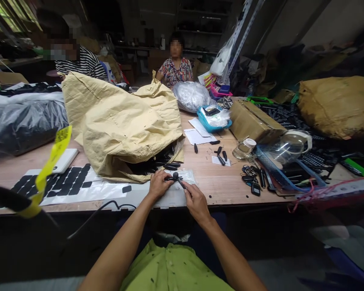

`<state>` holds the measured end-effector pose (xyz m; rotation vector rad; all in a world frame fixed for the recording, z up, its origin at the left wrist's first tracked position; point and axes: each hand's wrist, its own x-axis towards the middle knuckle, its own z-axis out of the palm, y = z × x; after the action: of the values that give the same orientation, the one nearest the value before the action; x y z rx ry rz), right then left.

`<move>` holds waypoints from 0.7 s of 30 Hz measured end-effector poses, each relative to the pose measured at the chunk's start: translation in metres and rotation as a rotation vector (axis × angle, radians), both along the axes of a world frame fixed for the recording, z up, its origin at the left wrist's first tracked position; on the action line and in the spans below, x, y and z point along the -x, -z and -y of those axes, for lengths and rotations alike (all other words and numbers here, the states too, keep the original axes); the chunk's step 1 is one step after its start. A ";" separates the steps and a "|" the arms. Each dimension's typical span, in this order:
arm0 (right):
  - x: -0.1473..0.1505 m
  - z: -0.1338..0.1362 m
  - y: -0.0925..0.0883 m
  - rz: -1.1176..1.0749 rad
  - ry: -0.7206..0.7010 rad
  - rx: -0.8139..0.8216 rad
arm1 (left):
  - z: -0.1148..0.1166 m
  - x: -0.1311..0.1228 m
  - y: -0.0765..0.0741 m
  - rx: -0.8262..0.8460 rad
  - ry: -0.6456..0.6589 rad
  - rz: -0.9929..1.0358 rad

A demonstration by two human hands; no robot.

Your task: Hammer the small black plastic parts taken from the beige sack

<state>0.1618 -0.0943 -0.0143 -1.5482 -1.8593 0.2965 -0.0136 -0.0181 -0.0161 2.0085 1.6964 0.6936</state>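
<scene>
Near the table's front edge, my left hand (159, 184) pinches a small black part with a round knob (175, 176). My right hand (195, 199) is closed on a thin dark rod-like piece (181, 184) that meets the knobbed part; whether the two are joined I cannot tell. Both hands are over a clear plastic sheet (188, 176). Just beyond them, a beige cloth sack (124, 117) lies with its mouth towards me, and black elongated parts (170, 166) spill out of it.
Left are a sheet of black pads (69, 182) and a white box (63, 160). Right are loose black pieces (221, 159), keys (248, 176), a glass jar (244, 149), a blue tray (273, 169) and a carton (251, 121). Two people (176, 66) sit across the table.
</scene>
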 end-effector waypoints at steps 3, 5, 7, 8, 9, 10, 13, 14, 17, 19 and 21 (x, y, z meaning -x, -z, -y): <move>0.003 -0.001 0.001 0.019 -0.004 -0.016 | 0.000 -0.001 0.000 -0.007 -0.008 0.010; 0.004 -0.002 0.002 0.037 -0.010 -0.016 | 0.000 -0.002 -0.001 -0.005 -0.012 0.015; 0.005 -0.003 0.002 0.049 -0.011 -0.012 | 0.000 -0.002 -0.002 0.006 -0.016 0.017; 0.005 -0.003 0.002 0.050 -0.007 -0.010 | 0.000 -0.003 -0.002 0.013 -0.019 0.019; 0.005 -0.003 0.002 0.045 0.001 -0.008 | 0.000 -0.003 -0.003 0.018 -0.022 0.020; 0.005 -0.003 0.001 0.038 0.011 -0.007 | 0.000 -0.003 -0.003 0.020 -0.025 0.022; 0.002 -0.002 0.000 0.009 0.037 0.017 | 0.001 -0.004 -0.004 0.018 -0.026 0.027; 0.001 -0.002 0.000 0.001 0.037 0.033 | 0.001 -0.004 -0.004 0.019 -0.025 0.029; -0.002 -0.002 0.001 -0.011 0.029 0.054 | 0.001 -0.004 -0.004 0.016 -0.023 0.032; -0.006 -0.006 0.001 -0.002 0.057 0.028 | 0.001 -0.004 -0.004 0.015 -0.021 0.031; -0.013 -0.016 0.000 0.029 0.128 0.004 | 0.001 -0.004 -0.005 0.016 -0.017 0.027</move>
<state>0.1751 -0.0783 -0.0140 -1.6736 -1.7731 0.2209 -0.0095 -0.0186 -0.0116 1.9674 1.7001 0.7080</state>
